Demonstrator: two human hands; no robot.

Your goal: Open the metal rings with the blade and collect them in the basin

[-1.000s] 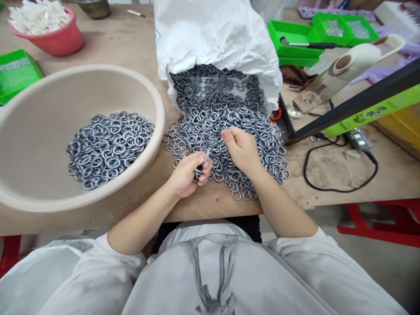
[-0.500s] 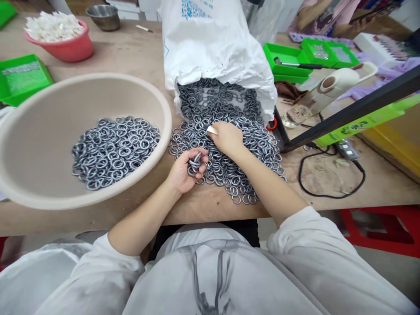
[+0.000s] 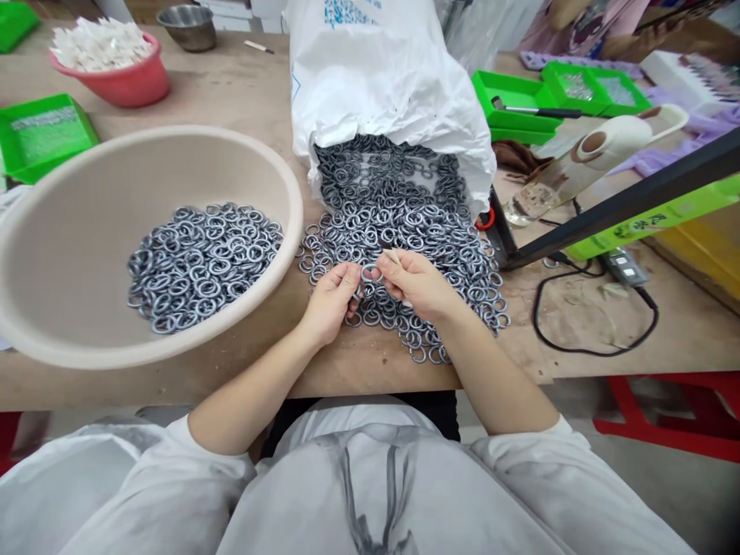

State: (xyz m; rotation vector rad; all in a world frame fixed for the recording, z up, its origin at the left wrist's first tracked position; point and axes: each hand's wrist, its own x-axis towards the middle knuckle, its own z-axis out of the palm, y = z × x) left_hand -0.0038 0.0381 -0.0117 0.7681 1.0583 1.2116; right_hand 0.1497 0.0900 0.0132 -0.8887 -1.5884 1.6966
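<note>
My left hand (image 3: pixel 334 297) is closed, with grey metal rings partly hidden in its fingers. Its thumb and forefinger pinch one ring (image 3: pixel 371 273) upright at its left side. From the right, my right hand (image 3: pixel 417 284) meets that ring with its fingertips. A short pale stick (image 3: pixel 393 257) with what looks like a dark tip is gripped in the right hand. Both hands are just above a spread pile of grey rings (image 3: pixel 428 239), which spills from the mouth of a white sack (image 3: pixel 381 85).
Left of the pile stands a large beige basin (image 3: pixel 86 308) holding many rings. A red bowl of white pieces (image 3: pixel 124 81), a metal bowl (image 3: pixel 186 29) and green trays (image 3: pixel 49 135) lie beyond. At right are a black bar (image 3: pixel 624 196), a bottle (image 3: pixel 578 169) and a cable (image 3: pixel 537 308).
My right hand has come back from the pile towards me and now meets the left hand at one ring. My left hand has turned, its fingers closing over the rings in its palm.
</note>
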